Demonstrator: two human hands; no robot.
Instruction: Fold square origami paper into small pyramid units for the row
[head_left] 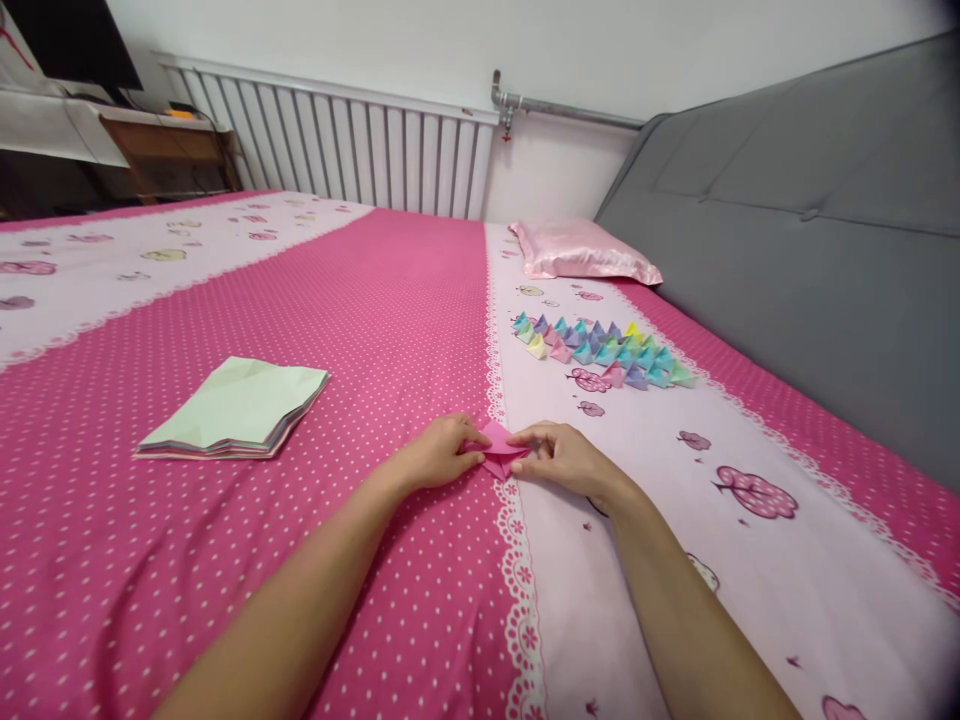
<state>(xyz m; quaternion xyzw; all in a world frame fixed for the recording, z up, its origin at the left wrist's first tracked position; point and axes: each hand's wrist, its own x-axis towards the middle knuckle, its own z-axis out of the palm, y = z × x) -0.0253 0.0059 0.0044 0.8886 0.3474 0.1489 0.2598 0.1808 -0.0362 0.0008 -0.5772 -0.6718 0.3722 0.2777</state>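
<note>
Head view, forward and downward. Centre: folded pink paper [496, 436], thin and creased, roughly diamond-shaped, with a flap across the middle and further folded layers below; located between the two hands, on the bedspread [420, 290], over the top of a printed lace border [517, 560]. At the left side of the paper, left hand [442, 450], with grip pinching one corner between thumb and fingers. At the right side, right hand [564, 455], with grip pinching the opposite corner, likewise between thumb and fingers.

Bedspread of smooth, lightly wrinkled cloth: deep pink fields with white dots, alternating with pale bands of printed tree motifs and scalloped edging. To the left, well apart from the hands, squarish paper stack [234, 405], pale green on top, with wavy edges and differently coloured layers along the side. Beyond the right hand, close rows of small folded paper shapes [604, 354], sharply pointed, in teal, lavender, pink, yellow and green. Farther back, pink pillow [585, 250], plump and satiny, near the padded grey headboard [795, 200], seamed and button-tufted. Background: white ribbed radiator [337, 145] and metal pipe [577, 108] against a white wall [375, 40]; at far left, counter [165, 150] with white cover and brown side, bearing a dark monitor [75, 40].
</note>
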